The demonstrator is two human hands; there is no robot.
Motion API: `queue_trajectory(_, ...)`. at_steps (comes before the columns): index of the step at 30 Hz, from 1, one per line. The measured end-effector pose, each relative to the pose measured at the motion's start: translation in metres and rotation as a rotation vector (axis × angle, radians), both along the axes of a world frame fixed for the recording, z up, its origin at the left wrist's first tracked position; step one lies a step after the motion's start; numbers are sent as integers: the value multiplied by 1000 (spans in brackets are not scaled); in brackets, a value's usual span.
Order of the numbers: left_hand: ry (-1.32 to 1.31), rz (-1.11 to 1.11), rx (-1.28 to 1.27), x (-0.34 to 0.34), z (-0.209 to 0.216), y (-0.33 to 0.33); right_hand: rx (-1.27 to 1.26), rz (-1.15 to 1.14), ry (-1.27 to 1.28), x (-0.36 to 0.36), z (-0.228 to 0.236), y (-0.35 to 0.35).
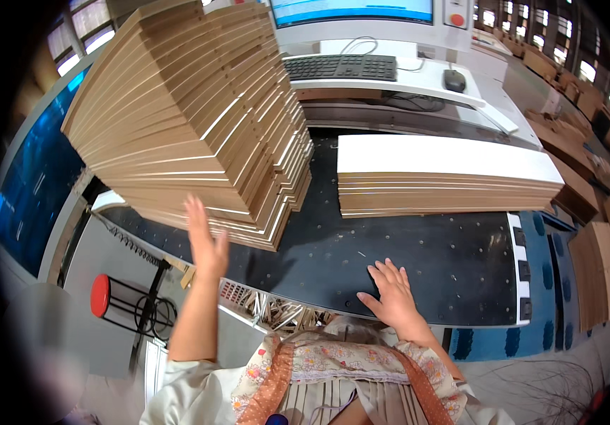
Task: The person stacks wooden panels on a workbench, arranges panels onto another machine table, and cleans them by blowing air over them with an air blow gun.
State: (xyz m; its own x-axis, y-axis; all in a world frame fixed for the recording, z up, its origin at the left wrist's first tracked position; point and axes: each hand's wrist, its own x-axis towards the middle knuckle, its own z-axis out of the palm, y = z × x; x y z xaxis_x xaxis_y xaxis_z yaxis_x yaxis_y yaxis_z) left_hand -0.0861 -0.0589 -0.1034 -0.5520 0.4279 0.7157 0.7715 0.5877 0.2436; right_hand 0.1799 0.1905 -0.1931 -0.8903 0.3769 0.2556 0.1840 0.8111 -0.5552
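A tall stack of brown boards with pale edges (199, 142) stands at the left of a black worktable (418, 248). Beside the stack's near lower side is my left hand (208, 241), upright with its fingers extended and holding nothing; whether it touches the boards I cannot tell. My right hand (392, 296) is over the table's front part, palm down and fingers spread, also holding nothing. Beyond it, toward the back right, lies a lower pile of long narrow boards (447, 177) with a white top face.
Behind the table a white shelf carries a black keyboard (340, 68) and a mouse (454, 80), below a screen (354, 10). A red-topped stool (100, 295) stands at the left. A crate of offcuts (277, 312) sits below the front edge. Boards (595, 276) lean at the right.
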Motion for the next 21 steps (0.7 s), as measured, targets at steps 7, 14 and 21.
queue_trajectory(7, -339, 185, 115, 64, -149, -79, -4, 21, 10, -3, 9, -4)
queue_trajectory(14, -480, 97, 348, 55, -135, -94, 63, 0, -96, 0, 7, -15)
queue_trajectory(21, -1413, -382, 1666, 4, -128, -168, -375, 144, 107, -55, 56, -106)
